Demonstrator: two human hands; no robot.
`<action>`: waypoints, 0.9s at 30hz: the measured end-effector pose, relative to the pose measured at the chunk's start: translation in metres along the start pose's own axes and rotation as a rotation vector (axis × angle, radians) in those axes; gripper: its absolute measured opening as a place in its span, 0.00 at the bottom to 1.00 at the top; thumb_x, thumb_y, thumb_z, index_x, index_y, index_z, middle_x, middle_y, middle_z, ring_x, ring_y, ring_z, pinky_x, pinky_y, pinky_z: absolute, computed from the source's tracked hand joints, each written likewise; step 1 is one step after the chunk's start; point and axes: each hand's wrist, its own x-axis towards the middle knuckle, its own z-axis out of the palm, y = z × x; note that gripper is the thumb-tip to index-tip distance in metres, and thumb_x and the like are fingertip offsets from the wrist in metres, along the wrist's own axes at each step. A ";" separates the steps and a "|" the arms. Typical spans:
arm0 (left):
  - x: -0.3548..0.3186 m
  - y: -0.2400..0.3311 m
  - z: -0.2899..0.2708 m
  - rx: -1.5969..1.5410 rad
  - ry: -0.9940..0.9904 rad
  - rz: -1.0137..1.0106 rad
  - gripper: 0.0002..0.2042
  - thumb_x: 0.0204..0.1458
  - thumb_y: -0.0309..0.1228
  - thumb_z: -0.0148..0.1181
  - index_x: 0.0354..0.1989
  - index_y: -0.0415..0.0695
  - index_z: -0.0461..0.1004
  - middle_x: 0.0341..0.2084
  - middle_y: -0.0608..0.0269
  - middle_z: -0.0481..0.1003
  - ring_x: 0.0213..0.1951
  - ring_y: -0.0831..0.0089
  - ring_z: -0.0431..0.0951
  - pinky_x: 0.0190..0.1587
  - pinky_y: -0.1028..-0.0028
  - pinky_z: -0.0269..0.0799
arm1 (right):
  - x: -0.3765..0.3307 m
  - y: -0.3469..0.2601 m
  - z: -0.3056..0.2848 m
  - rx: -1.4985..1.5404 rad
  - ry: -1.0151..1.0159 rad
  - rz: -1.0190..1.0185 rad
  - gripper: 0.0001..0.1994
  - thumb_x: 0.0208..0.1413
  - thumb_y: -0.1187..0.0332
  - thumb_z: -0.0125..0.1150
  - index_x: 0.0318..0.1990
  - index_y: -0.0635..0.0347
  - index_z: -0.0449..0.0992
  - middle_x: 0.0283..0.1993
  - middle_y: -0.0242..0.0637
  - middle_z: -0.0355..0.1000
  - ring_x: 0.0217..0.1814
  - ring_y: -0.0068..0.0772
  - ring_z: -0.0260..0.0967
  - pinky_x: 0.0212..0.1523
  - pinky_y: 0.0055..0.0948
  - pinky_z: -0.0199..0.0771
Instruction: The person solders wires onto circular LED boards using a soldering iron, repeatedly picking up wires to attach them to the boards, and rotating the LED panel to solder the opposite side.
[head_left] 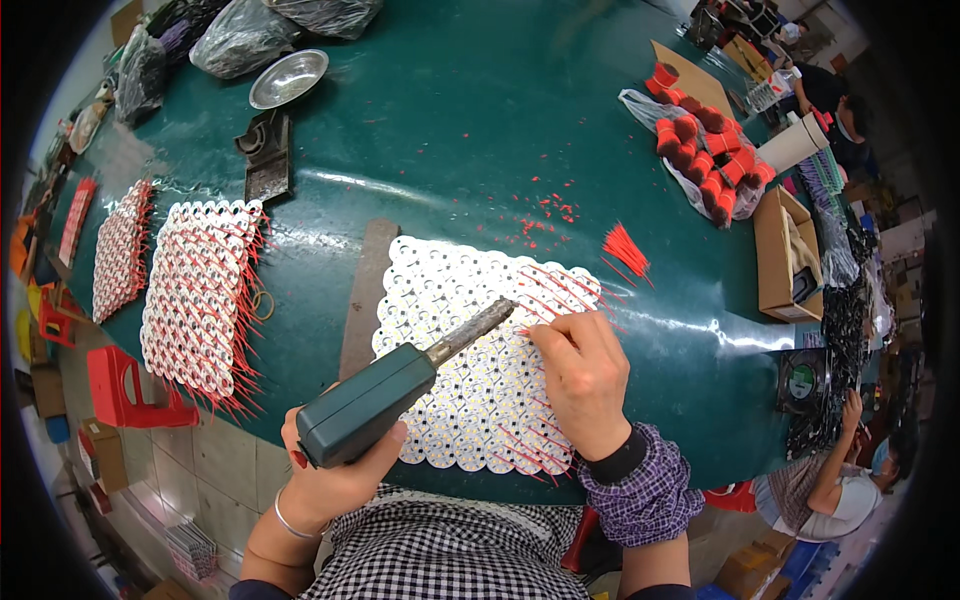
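My left hand (340, 480) is wrapped round the boxy dark green handle of a soldering gun (368, 402). The gun's metal tip lies over a white panel of scalloped round LED boards (430, 310), close to my right fingertips. My right hand (585, 375) is closed in a pinch on the panel, with the end of a red wire (522, 331) at its fingertips. More red wires (550, 288) stick out along the panel's upper right, and others cross its lower right corner. A loose bundle of red wires (626, 252) lies beyond my right hand.
Two wired panels (200, 300) rest at the left. Behind them are a black metal stand (268, 160) and a steel bowl (289, 79). Red wire bundles (705, 150) lie on plastic at the far right, near a cardboard box (785, 255). Another person (830, 490) sits at right.
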 end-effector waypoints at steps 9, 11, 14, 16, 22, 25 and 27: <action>-0.001 0.001 0.000 -0.045 -0.034 -0.061 0.08 0.45 0.21 0.69 0.34 0.36 0.80 0.24 0.64 0.77 0.21 0.80 0.73 0.25 0.78 0.68 | -0.004 -0.005 0.001 0.089 0.025 0.010 0.12 0.43 0.84 0.66 0.36 0.63 0.80 0.31 0.37 0.72 0.33 0.39 0.71 0.31 0.34 0.71; 0.001 0.002 0.001 -0.046 -0.026 -0.060 0.08 0.45 0.20 0.68 0.34 0.36 0.80 0.24 0.64 0.77 0.22 0.80 0.73 0.25 0.78 0.67 | -0.005 -0.003 0.003 0.083 0.005 -0.018 0.11 0.43 0.82 0.64 0.37 0.63 0.77 0.31 0.35 0.70 0.33 0.36 0.69 0.31 0.33 0.69; 0.002 0.004 0.001 -0.036 -0.070 -0.050 0.07 0.45 0.20 0.68 0.34 0.36 0.80 0.24 0.64 0.76 0.22 0.80 0.72 0.26 0.78 0.67 | -0.006 -0.003 0.003 0.089 -0.007 -0.018 0.12 0.43 0.82 0.64 0.37 0.63 0.78 0.30 0.36 0.69 0.33 0.36 0.69 0.31 0.33 0.69; 0.001 0.006 0.002 -0.042 -0.101 -0.089 0.07 0.46 0.20 0.68 0.34 0.36 0.79 0.24 0.65 0.76 0.22 0.81 0.72 0.26 0.78 0.67 | -0.007 -0.002 0.004 0.084 -0.003 -0.021 0.12 0.42 0.82 0.64 0.37 0.63 0.78 0.30 0.36 0.69 0.33 0.36 0.69 0.31 0.34 0.70; 0.001 0.002 0.001 0.025 -0.125 -0.033 0.06 0.46 0.21 0.68 0.33 0.37 0.79 0.22 0.66 0.75 0.22 0.82 0.71 0.26 0.78 0.66 | -0.007 -0.002 0.005 0.095 0.005 -0.023 0.13 0.41 0.83 0.63 0.37 0.64 0.79 0.31 0.36 0.70 0.33 0.36 0.70 0.31 0.33 0.71; 0.001 0.003 0.001 0.041 -0.129 -0.048 0.06 0.46 0.21 0.68 0.32 0.37 0.78 0.22 0.66 0.75 0.22 0.81 0.71 0.25 0.78 0.66 | -0.008 -0.002 0.005 0.098 0.009 -0.021 0.13 0.41 0.83 0.63 0.37 0.64 0.79 0.31 0.36 0.70 0.33 0.36 0.70 0.31 0.33 0.71; 0.001 0.003 0.001 0.045 -0.129 -0.044 0.06 0.46 0.21 0.68 0.31 0.37 0.78 0.22 0.66 0.74 0.22 0.81 0.71 0.25 0.78 0.66 | -0.008 -0.002 0.005 0.096 0.012 -0.019 0.13 0.41 0.83 0.62 0.37 0.64 0.79 0.31 0.36 0.70 0.33 0.36 0.70 0.31 0.33 0.71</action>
